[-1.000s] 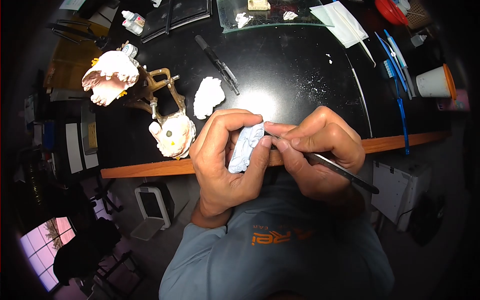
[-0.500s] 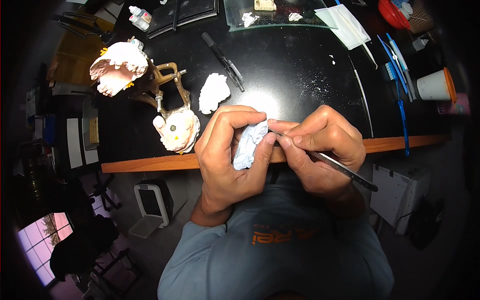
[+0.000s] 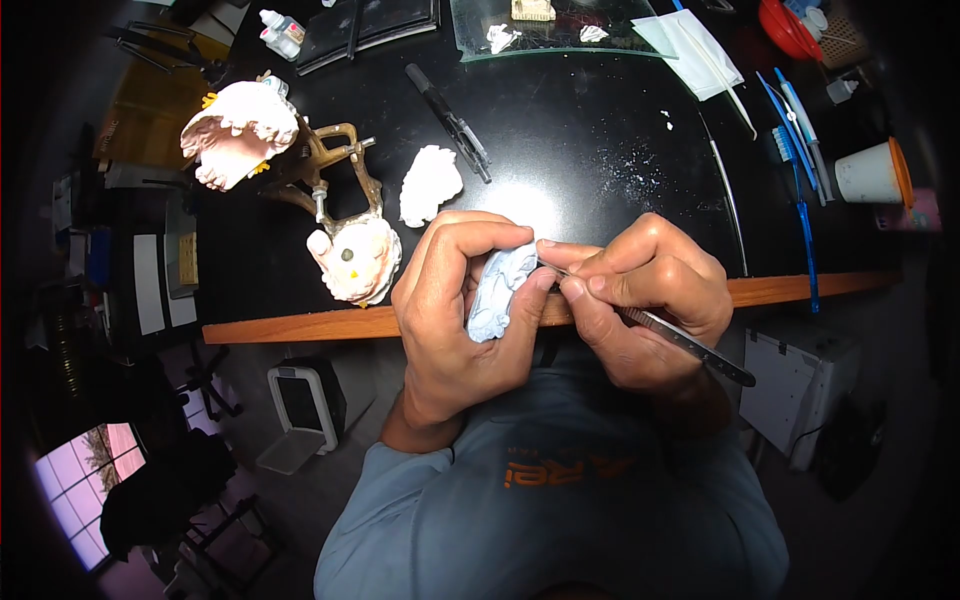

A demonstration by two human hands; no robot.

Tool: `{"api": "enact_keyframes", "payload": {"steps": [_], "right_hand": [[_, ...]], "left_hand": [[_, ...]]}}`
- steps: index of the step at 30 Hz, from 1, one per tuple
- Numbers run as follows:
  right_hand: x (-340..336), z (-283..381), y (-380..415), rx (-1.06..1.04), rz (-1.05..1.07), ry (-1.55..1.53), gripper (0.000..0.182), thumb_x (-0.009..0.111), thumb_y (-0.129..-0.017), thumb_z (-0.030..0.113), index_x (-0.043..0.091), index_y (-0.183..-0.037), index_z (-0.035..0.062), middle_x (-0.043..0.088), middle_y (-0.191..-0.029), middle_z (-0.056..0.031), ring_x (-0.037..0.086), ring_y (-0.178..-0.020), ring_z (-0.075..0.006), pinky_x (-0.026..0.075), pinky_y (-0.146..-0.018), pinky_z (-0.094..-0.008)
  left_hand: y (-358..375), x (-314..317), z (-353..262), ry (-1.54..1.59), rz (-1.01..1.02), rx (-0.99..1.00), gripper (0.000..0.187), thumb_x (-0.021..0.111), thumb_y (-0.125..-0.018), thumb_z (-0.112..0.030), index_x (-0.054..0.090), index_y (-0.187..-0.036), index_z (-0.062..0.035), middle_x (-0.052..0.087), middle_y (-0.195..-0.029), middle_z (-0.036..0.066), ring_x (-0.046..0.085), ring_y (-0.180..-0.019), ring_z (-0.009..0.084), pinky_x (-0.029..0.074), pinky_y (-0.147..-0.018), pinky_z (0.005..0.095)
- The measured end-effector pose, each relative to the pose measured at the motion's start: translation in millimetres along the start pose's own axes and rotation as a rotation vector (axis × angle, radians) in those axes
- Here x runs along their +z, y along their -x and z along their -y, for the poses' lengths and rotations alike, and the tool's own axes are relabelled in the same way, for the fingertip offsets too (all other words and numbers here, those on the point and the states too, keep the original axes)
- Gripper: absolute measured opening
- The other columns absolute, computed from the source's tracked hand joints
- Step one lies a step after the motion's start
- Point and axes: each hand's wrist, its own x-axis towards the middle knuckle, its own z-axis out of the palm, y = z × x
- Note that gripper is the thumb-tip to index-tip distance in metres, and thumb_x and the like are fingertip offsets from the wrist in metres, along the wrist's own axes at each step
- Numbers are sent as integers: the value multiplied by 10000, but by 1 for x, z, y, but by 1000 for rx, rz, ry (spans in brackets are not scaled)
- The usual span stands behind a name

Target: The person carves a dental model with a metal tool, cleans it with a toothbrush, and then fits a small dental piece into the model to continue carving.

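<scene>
My left hand (image 3: 455,300) is closed around a pale blue dental cast (image 3: 497,300), tilted on edge above the table's front edge. In my right hand (image 3: 655,300) is a scalpel (image 3: 690,345); its flat metal handle points down to the right. The scalpel's thin tip is at the cast's upper right edge, beside my left thumb; exact contact is too small to tell. Beyond my left hand, a white plaster cast (image 3: 430,186) lies on the black table. Left of that stands an articulator (image 3: 335,165) with pinkish-white casts mounted on it.
The black table (image 3: 560,120) has a wooden front edge (image 3: 300,328). A black pen (image 3: 447,118) lies behind the white cast. White crumbs (image 3: 635,175) are scattered right of centre. Along the right are a blue toothbrush (image 3: 800,215), a white cup (image 3: 868,172) and a thin metal rod (image 3: 728,205).
Almost nothing differs. The blue cast has turned very slightly in my left hand, and the scalpel's tip has shifted a little at its edge.
</scene>
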Motion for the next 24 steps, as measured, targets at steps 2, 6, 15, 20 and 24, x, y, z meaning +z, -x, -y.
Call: {"api": "enact_keyframes", "payload": {"steps": [2,6,15,20,24], "right_hand": [[0,0,-1,1,7,-10,149,817,-828,-115,713,-821,-10,717,-823,-133,829,-865,-287,694,-753,-347],[-1,0,-2,-2,16,-14,145,815,-827,-116,708,-820,-18,715,-821,-130,826,-862,-272,709,-792,-361],[-1,0,-2,-11,15,-19,161,820,-838,-112,697,-838,-7,714,-827,-132,828,-886,-269,707,-777,-346],[0,-2,0,-45,-7,-9,180,826,-838,-120,695,-862,1,719,-850,-135,828,-893,-273,701,-770,-334],[0,-2,0,-39,-1,-6,169,824,-832,-131,713,-856,-6,717,-851,-134,827,-897,-277,696,-773,-334]], "left_hand": [[0,0,-1,-2,1,-2,323,820,-862,74,672,-1148,53,681,-1061,165,682,-861,155,543,-707,264],[0,0,0,-10,5,17,328,816,-861,76,669,-1153,52,678,-1064,167,678,-858,154,538,-700,264],[0,-3,2,4,33,-6,332,815,-861,64,671,-1159,53,676,-1069,163,653,-821,133,510,-681,249],[0,0,1,41,2,-14,320,820,-870,51,678,-1156,53,685,-1063,156,644,-816,116,500,-674,239],[0,-1,2,12,6,-4,308,824,-869,49,684,-1143,54,693,-1057,160,660,-835,126,515,-686,242]]}}
